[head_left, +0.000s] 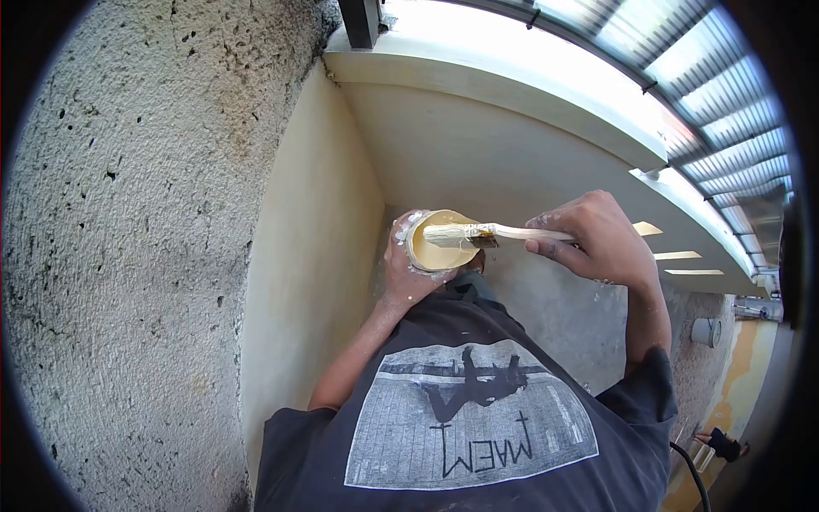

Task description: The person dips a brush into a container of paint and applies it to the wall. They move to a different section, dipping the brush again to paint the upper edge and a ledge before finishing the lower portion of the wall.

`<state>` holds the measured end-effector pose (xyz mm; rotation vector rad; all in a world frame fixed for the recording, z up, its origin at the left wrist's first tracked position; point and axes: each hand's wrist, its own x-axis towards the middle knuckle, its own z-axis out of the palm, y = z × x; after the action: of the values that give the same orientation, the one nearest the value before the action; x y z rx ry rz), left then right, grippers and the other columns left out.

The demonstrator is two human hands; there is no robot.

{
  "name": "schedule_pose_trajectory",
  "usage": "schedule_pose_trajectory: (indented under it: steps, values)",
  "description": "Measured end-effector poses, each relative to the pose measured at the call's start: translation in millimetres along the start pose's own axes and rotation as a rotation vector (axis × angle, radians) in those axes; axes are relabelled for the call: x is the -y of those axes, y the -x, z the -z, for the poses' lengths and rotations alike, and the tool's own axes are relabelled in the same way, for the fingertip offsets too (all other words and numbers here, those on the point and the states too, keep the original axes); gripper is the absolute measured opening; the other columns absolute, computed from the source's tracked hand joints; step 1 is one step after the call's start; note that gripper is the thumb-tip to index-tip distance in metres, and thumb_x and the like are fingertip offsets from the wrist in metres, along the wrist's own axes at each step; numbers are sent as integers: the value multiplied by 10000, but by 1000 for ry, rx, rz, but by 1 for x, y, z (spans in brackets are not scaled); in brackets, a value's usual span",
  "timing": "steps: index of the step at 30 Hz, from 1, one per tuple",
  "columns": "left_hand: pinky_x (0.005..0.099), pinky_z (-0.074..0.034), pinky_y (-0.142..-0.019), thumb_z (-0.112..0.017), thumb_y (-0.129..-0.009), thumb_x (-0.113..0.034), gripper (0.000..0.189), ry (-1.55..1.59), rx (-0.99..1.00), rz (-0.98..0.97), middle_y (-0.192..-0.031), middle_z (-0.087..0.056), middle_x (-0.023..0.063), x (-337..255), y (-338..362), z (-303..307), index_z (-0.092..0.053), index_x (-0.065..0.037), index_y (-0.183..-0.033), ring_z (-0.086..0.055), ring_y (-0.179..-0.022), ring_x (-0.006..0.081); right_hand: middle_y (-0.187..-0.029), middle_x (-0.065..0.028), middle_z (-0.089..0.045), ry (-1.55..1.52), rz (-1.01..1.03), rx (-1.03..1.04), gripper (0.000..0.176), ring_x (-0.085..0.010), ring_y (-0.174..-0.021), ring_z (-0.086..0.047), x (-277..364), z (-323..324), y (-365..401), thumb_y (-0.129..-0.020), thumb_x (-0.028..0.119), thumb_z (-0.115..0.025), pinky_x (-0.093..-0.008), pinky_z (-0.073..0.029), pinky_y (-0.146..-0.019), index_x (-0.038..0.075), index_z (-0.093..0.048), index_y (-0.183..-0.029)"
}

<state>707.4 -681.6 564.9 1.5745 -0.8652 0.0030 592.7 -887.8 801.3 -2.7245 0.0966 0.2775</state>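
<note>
Near the middle of the head view, my left hand point(407, 271) is wrapped round a small round cup point(442, 258) of cream-coloured paint. White paint spots mark its fingers. My right hand point(595, 239) grips the handle of a paintbrush point(512, 232), which lies nearly level and points left. The brush's paint-coated bristles are over the cup's opening; whether they touch the paint inside, I cannot tell.
A rough, pitted wall point(136, 247) fills the left side, beside a smooth cream wall point(311, 222). Corrugated roofing point(682, 77) is at the upper right. A bucket point(705, 332) and another person point(726, 445) are at the far right.
</note>
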Motion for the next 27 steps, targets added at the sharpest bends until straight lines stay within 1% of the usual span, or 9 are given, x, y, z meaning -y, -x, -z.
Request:
schedule_pose_trajectory:
  steps: [4,7,9,13,15,19,21,25,27]
  values:
    - [409,-484,-976,-931,-548,-222,880,-90,42,3,-1242,-560,144,-7,-4,7,-471,-44,-1276,-584,-1139,314,-724,-152,-671,-92,11,13,304,-321,-666,-640,-9,-13,-8,-850,331,-675,-386,-492,-649,68,-753,-980]
    - [406,-490,-967,-928,-555,-225,856,-108,33,-71,-1237,-559,148,-6,-5,7,-482,-41,-1262,-586,-1132,315,-726,-154,-673,-96,80,-79,264,-321,-671,-651,-14,-21,-13,-849,286,-678,-383,-496,-664,57,-746,-960]
    - [401,-495,-959,-925,-559,-225,842,-23,-23,-79,-1233,-557,150,-3,-2,3,-487,-39,-1254,-583,-1133,313,-739,-154,-678,-116,-28,-62,209,-316,-670,-660,-3,-13,-15,-822,225,-690,-379,-499,-674,36,-727,-905]
    - [399,-498,-953,-922,-563,-224,835,-36,13,-42,-1230,-557,148,-5,-2,5,-487,-38,-1251,-585,-1128,313,-719,-150,-667,-143,-133,-45,186,-301,-659,-659,6,-12,-17,-781,194,-717,-368,-499,-663,32,-702,-870]
    - [406,-500,-951,-915,-566,-217,831,-11,11,-42,-1233,-554,149,-4,-2,4,-485,-37,-1253,-591,-1117,316,-675,-138,-642,-142,-84,-220,211,-288,-628,-642,8,-17,-16,-747,195,-748,-352,-493,-632,42,-697,-884]
    - [409,-502,-945,-908,-568,-202,835,-77,-2,-63,-1237,-551,150,-3,-2,1,-475,-38,-1263,-596,-1109,317,-669,-131,-638,-102,-122,-286,211,-262,-611,-637,16,-17,-13,-725,166,-776,-334,-491,-609,42,-695,-877]
    - [409,-504,-943,-905,-563,-193,841,-103,3,-51,-1234,-553,150,-2,-1,0,-471,-38,-1267,-598,-1107,314,-700,-127,-657,-58,-106,-437,195,-237,-615,-646,18,-21,-11,-704,118,-796,-321,-497,-606,36,-693,-848]
    - [409,-505,-941,-908,-562,-196,848,-69,-10,-8,-1226,-557,149,-1,1,-2,-467,-38,-1268,-601,-1104,312,-728,-120,-668,-100,-101,-437,191,-229,-625,-648,22,-21,-8,-697,87,-803,-307,-498,-606,37,-689,-842]
    - [407,-506,-939,-908,-565,-197,852,-68,-9,-29,-1220,-560,148,0,1,-2,-459,-35,-1271,-606,-1099,309,-710,-91,-669,-250,-31,-478,213,-182,-626,-646,18,-23,-9,-681,101,-819,-293,-491,-598,30,-681,-827]
